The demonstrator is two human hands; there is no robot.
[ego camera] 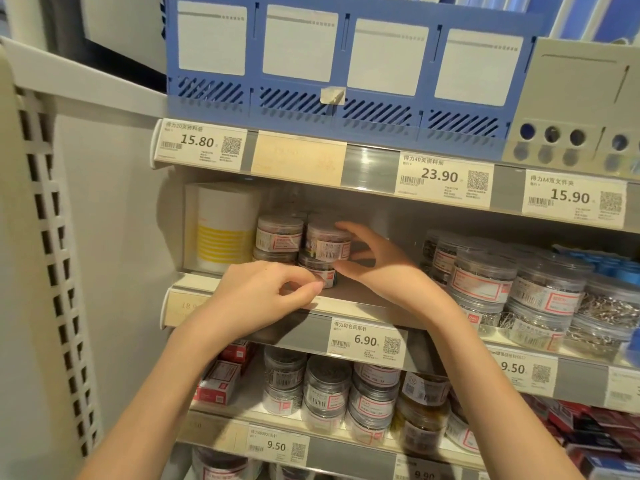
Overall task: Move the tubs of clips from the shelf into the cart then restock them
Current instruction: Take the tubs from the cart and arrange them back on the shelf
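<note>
Two hands at the stacked tubs of clips on the middle shelf

At frame centre the right hand (377,268) grips the top tub (327,239) of a two-high stack on the shelf (367,306); the left hand (266,296), fingers curled, pinches at the lower tub (317,268), beside a second stack (278,237).

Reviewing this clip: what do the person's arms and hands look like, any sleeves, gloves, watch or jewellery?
Both forearms are bare right down to the bottom edge of the head view; no sleeve shows. The left hand and right hand wear no gloves. No watch, bracelet or ring is visible on either wrist or on the fingers that show.
</note>
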